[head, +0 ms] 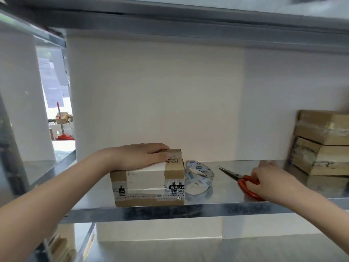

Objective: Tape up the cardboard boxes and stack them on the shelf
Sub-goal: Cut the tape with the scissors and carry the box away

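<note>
– So, which of your hands has the cardboard box (149, 184)?

– It's under my left hand (143, 156). The palm lies flat on the lid with the fingers straight, pressing down rather than gripping. The box sits at the front edge of the metal shelf (170, 210), with its long side running along that edge.

– And your right?

– My right hand (272, 178) is well off to the side, with its fingers curled over the orange handles of the scissors (232, 174). The blades point away from it, back toward the tape roll (199, 176). That roll stands just beside the box, between my two hands.

– Where does the box go?

– The stacked boxes (324, 144) are on the far side of my right hand, at the end of the shelf. From the left hand that's straight across, past the roll and the scissors. The right hand is much nearer the stack, but it's busy.

– What's your call?

– The seams look taped already, though I can't see the far side. I'd let go of the scissors, take the box by its short ends with both hands, and lift it over the roll instead of sliding it.
</note>
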`<state>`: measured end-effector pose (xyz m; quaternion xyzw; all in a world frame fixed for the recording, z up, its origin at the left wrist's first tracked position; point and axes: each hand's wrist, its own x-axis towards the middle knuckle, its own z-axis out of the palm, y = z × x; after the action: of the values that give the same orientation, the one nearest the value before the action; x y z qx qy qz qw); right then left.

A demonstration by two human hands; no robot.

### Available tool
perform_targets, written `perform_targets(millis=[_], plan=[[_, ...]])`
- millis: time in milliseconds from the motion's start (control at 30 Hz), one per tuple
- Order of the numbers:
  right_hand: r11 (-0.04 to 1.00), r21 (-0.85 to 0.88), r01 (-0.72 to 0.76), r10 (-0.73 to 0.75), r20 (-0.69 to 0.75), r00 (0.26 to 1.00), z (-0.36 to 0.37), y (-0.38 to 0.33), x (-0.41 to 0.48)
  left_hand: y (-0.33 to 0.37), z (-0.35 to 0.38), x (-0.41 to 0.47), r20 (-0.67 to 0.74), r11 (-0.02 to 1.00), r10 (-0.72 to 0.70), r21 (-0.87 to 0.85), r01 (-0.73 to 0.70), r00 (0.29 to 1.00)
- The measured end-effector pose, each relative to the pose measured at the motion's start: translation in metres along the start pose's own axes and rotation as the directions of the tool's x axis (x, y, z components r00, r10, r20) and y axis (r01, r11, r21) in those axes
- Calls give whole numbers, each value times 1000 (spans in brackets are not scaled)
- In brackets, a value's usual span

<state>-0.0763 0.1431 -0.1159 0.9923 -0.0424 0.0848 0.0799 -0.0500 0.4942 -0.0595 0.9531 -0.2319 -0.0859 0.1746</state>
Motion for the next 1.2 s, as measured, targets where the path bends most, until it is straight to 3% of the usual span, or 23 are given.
perform_targets(millis=[67,133,200,267,500,667,767,833,900,967,1033,1067,1133,1200], plan=[[995,42,91,-83,-165,983,-5,-19,0,1,0,-1,-4,1000,0,2,0,1000],[889,336,309,-209,-302,930,-11,-45,-3,0,-1,-2,-6,1000,3,8,-3,1000],[765,429,481,-394,-278,876,-16,-72,-3,0,-1,-2,-5,1000,5,12,-5,1000],[728,415,545,-508,-207,836,-15,-94,5,0,0,-2,-4,1000,2,16,-2,1000],[660,590,464,-488,-133,863,-3,-110,27,2,-1,-9,-26,1000,-13,13,14,1000],[764,505,401,-362,-180,915,6,-74,23,2,-1,-14,-38,999,-8,31,9,999],[852,345,394,-344,-199,918,6,-60,17,7,2,-15,-68,999,-6,50,9,998],[879,208,429,-385,-223,896,5,-58,16,9,6,-15,-136,1000,27,2,-27,990],[880,139,454,-415,-236,878,5,-61,15,10,10,-16,-289,990,114,-44,-133,951],[872,196,449,-388,-282,877,1,-68,13,10,9,-23,-547,966,194,-39,-256,814],[752,461,470,-290,-409,865,-10,-80,5,7,5,-35,-745,941,100,-145,-306,659],[604,632,486,-226,-448,865,-18,-90,-1,4,5,-42,-785,928,10,-223,-297,620],[311,861,404,-206,-354,912,-37,-116,-17,1,11,-54,-750,905,-157,-369,-211,642],[173,950,258,-283,-203,937,-44,-143,-32,-7,30,-57,-623,835,-313,-540,-104,717]])
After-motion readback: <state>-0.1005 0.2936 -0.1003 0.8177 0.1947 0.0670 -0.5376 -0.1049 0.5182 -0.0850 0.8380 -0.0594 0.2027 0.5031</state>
